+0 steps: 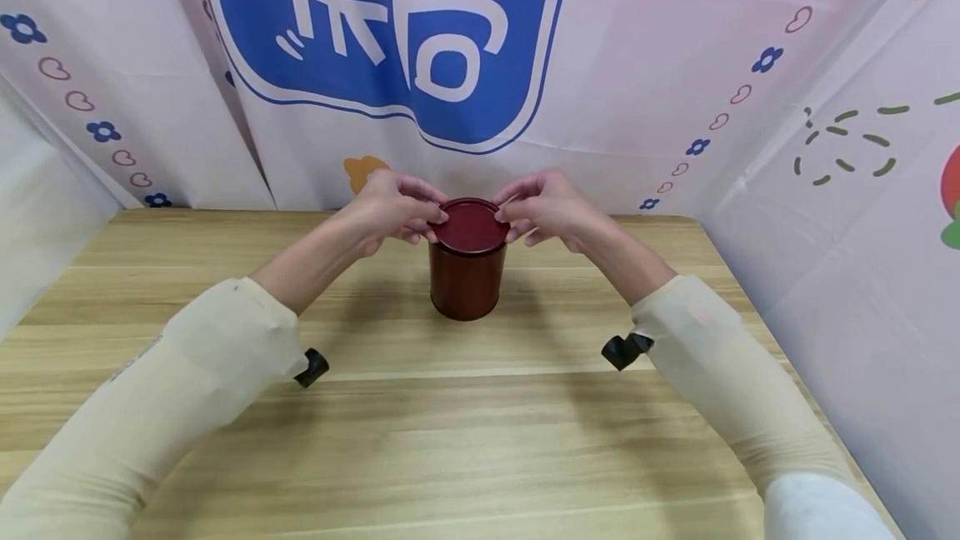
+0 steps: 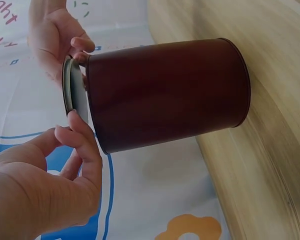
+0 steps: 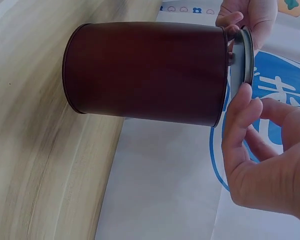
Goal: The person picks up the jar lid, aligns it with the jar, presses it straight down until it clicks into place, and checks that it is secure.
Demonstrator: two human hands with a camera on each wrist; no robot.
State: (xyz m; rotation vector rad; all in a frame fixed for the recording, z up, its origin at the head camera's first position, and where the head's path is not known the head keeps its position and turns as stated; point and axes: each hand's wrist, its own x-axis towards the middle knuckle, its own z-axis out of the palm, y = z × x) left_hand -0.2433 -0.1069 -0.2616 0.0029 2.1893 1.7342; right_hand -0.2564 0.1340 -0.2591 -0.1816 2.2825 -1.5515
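A dark red-brown cylindrical canister (image 1: 467, 286) stands upright on the wooden table. Its round dark red lid (image 1: 471, 226) is held just over the mouth; both wrist views show a gap between the lid's silvery underside (image 2: 75, 87) and the canister's rim. My left hand (image 1: 393, 211) pinches the lid's left edge between thumb and fingers. On the opposite edge, my right hand (image 1: 551, 211) grips the lid the same way. In the right wrist view the lid (image 3: 247, 55) sits between both hands' fingertips. The canister's inside is hidden.
Wooden table (image 1: 450, 440) extends toward me and to both sides. Close behind the canister hangs a white cloth backdrop (image 1: 622, 90) with a blue printed sign; more printed cloth (image 1: 847, 215) borders the right side. Small black devices (image 1: 626, 351) stick out from the cream sleeves.
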